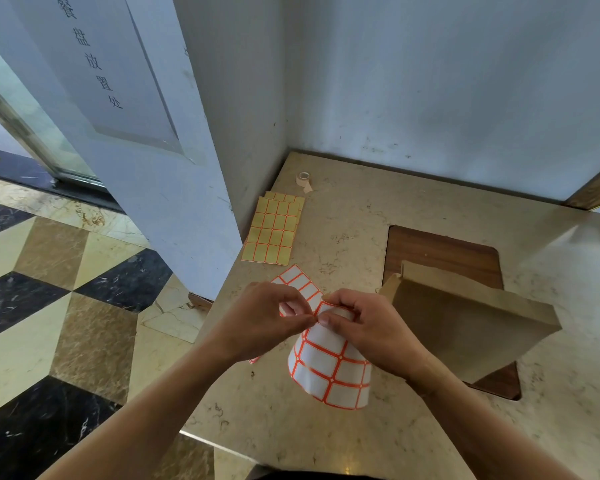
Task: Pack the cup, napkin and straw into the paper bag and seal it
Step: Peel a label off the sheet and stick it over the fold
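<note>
A brown paper bag (465, 323) stands on the marble counter to my right, its top folded over. In front of me a curled white label sheet (329, 368) with orange grid lines hangs lifted above the counter. My right hand (364, 327) holds the sheet's top edge. My left hand (271, 320) pinches at that same top corner with thumb and forefinger. The fingertips of both hands meet there. Cup, napkin and straw are not visible.
Another white label sheet (298, 282) lies flat behind my hands. Yellow label sheets (274, 230) lie further back, and a small tape roll (303, 180) sits near the wall corner. A dark wooden inset (437, 251) lies under the bag. The counter edge (201, 341) drops off at left.
</note>
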A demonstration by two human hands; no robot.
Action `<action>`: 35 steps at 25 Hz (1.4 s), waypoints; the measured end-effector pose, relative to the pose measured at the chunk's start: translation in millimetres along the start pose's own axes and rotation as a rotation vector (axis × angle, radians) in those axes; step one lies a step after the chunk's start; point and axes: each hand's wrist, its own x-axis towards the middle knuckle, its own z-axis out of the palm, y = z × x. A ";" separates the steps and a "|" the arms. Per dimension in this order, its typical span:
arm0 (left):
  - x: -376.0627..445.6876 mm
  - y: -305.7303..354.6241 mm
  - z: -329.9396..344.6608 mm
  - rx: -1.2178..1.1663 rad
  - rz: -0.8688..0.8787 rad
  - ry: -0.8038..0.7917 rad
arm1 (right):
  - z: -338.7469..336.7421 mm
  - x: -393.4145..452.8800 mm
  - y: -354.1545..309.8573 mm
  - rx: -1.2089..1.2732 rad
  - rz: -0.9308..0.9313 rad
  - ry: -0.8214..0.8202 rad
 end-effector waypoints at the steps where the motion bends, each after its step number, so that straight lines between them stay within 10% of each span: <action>1: 0.4 0.0 -0.3 -0.006 -0.019 0.004 | 0.7 0.4 0.3 0.000 0.000 0.007; 35: 7.1 -28.5 0.2 -0.136 -0.138 0.037 | -2.6 12.9 3.5 0.086 0.160 -0.039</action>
